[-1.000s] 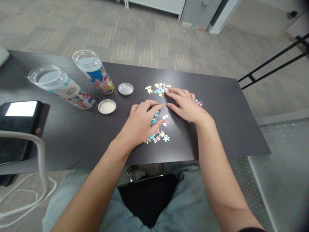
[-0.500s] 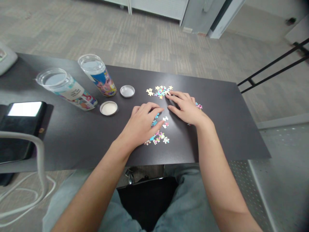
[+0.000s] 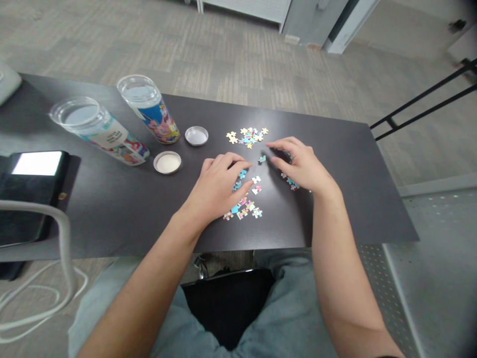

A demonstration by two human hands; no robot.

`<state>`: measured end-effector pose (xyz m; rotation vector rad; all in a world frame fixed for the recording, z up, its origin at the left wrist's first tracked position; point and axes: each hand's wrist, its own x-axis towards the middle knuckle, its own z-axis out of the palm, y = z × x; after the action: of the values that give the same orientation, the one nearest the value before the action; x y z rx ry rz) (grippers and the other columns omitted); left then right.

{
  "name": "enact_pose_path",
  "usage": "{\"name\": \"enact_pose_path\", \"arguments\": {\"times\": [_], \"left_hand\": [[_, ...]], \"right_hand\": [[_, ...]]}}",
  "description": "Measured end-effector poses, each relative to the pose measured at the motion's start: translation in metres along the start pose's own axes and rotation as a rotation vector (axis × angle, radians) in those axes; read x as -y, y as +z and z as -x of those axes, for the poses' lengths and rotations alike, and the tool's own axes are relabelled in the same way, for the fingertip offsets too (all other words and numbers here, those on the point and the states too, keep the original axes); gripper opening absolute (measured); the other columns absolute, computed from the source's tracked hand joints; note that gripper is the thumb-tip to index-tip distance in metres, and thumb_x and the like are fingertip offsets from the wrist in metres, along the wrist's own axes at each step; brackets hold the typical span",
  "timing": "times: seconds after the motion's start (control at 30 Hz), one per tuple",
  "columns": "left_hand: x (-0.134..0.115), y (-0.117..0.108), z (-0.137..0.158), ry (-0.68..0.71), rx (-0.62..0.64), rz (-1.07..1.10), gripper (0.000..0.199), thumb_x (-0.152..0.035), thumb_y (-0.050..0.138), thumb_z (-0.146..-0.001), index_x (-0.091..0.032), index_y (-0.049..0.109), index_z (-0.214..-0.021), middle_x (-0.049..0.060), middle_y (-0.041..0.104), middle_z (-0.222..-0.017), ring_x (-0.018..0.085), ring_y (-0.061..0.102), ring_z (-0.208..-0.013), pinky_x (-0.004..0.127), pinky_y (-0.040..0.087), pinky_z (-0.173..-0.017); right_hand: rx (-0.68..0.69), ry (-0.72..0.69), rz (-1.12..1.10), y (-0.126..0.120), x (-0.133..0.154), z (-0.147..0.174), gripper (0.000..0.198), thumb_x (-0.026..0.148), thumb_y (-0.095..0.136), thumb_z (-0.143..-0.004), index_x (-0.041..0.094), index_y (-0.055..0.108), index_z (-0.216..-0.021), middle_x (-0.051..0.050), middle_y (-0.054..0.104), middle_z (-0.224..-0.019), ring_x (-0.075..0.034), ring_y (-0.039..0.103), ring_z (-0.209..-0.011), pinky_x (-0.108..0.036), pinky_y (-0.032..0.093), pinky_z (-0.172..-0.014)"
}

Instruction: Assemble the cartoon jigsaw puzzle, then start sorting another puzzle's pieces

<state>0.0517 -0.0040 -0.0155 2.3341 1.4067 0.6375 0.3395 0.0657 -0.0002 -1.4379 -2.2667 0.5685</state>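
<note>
My left hand (image 3: 224,185) hovers low over the table with its fingers apart and nothing between them. Beneath and beside it lie jigsaw puzzle pieces (image 3: 244,208), pink, blue and white, partly covered by the hand. My right hand (image 3: 303,163) is open, thumb and index finger spread. Just left of its fingertips a single green puzzle piece (image 3: 262,159) sits apart from the others. Under the right palm more puzzle pieces (image 3: 292,184) show in part. A far pile of puzzle pieces (image 3: 250,136), several showing yellowish backs, lies beyond both hands.
Two clear-topped cartoon canisters, a nearer canister (image 3: 108,136) and a farther canister (image 3: 151,112), stand at left. Beside them lie a silver lid (image 3: 196,135) and a cream-faced lid (image 3: 167,162). A black device (image 3: 33,199) and a white cable (image 3: 61,233) are at far left.
My right hand has drawn back from the far pile, rightward and nearer to me. A green piece now shows between the hands. My left hand has hardly moved.
</note>
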Motion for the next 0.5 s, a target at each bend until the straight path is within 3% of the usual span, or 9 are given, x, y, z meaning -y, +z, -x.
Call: {"name": "enact_pose_path", "arguments": {"times": [0.2,0.4,0.5], "left_hand": [[-0.001,0.0,0.0,-0.015,0.006,-0.003,0.037,-0.032,0.078,-0.12,-0.021,0.08,-0.155,0.016,0.08,-0.159,0.041,0.072,-0.147,0.058,0.049,-0.121],[-0.001,0.001,0.0,-0.028,0.014,-0.018,0.043,-0.038,0.081,-0.12,-0.023,0.078,-0.16,0.017,0.078,-0.164,0.043,0.071,-0.151,0.06,0.048,-0.124],[-0.001,0.001,0.001,0.006,0.024,0.004,0.041,-0.038,0.079,-0.121,-0.025,0.08,-0.16,0.015,0.079,-0.166,0.041,0.071,-0.153,0.06,0.049,-0.125]], "right_hand": [[0.073,-0.015,0.079,0.001,-0.007,-0.001,0.037,0.035,0.071,-0.117,0.037,0.096,-0.145,-0.013,0.084,-0.162,-0.04,0.075,-0.159,-0.073,0.048,-0.141],[0.21,-0.115,0.062,-0.004,0.009,0.005,0.035,0.031,0.076,-0.115,0.044,0.1,-0.136,-0.006,0.079,-0.174,-0.04,0.068,-0.166,-0.074,0.047,-0.141],[0.217,-0.133,0.033,-0.004,0.012,0.004,0.04,0.031,0.071,-0.117,0.042,0.096,-0.146,-0.007,0.08,-0.174,-0.039,0.069,-0.166,-0.074,0.049,-0.14]]}}
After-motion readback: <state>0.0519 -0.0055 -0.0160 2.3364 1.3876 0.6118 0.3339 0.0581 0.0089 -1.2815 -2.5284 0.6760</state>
